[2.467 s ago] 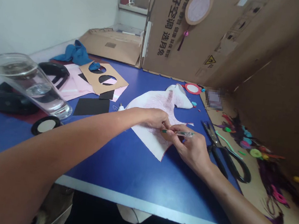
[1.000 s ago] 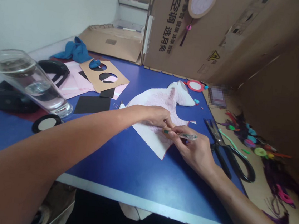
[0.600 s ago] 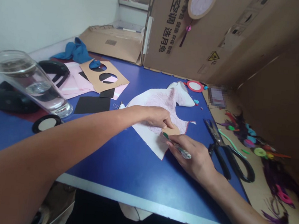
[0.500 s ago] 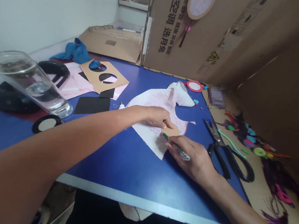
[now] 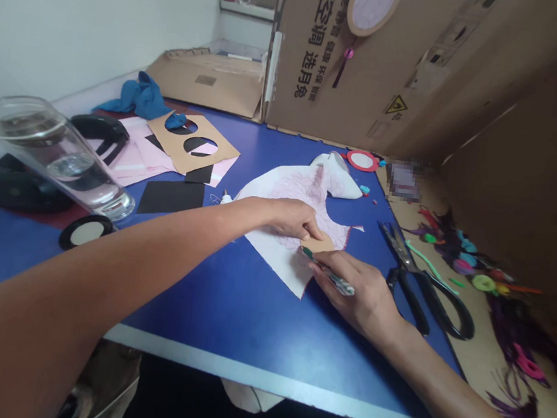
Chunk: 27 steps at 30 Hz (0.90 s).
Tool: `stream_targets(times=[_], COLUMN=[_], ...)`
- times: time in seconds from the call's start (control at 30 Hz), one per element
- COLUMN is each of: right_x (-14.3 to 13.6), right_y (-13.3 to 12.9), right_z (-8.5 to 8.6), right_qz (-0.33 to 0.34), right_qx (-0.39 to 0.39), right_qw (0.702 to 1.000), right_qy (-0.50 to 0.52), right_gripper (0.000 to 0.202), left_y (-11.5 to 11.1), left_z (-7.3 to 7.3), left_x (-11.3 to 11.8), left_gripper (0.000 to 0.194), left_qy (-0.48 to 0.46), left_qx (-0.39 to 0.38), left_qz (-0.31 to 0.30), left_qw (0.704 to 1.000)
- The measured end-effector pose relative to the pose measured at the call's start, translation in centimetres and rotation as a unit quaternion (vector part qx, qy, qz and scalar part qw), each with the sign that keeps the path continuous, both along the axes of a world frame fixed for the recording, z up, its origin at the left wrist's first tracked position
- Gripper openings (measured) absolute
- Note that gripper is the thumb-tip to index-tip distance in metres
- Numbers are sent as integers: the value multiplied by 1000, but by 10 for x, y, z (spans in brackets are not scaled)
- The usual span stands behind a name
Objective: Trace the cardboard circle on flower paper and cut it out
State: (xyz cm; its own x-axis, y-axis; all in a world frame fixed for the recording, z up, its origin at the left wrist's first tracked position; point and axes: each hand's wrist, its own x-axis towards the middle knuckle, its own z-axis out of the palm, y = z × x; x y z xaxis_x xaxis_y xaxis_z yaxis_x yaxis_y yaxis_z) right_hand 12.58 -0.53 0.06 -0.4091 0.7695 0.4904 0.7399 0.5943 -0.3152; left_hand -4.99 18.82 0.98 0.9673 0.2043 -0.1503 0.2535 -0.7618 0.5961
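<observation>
A white cloth (image 5: 276, 269) with a faint purple pattern lies on the blue table. On it rests a small tan cardboard disc (image 5: 319, 242), partly covered by my fingers. My left hand (image 5: 297, 219), fingers curled, presses its fingertips onto the disc and holds it against the cloth. My right hand (image 5: 360, 289) is closed around a pen (image 5: 338, 282) with a green end and a patterned barrel. The pen's green end meets the disc's near edge; its exact tip is too small to make out.
Large black-handled scissors (image 5: 412, 271) lie open at the right, beside colourful beads and purple tassels (image 5: 521, 411). A tall glass of water (image 5: 82, 166) stands left, near a black ring (image 5: 85, 232). Behind are black paper (image 5: 172, 198), a holed cardboard sheet (image 5: 179, 151) and cardboard walls (image 5: 319, 120).
The view has shifted very slightly. Both hands stay at the disc, with the pen at nearly the same place on its edge.
</observation>
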Motion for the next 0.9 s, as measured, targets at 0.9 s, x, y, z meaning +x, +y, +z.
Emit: stream_targets(times=[0.9], right_x=[7], right_y=[-15], right_z=[0], right_qz=[-17], right_qx=[-1], right_qw=[999], right_qy=[32], right_gripper=[8], left_y=[4], left_z=[-4], left_x=[2], left_gripper=[50], left_qy=[20], left_qx=[15], left_qz=[3], left_qw=[1000])
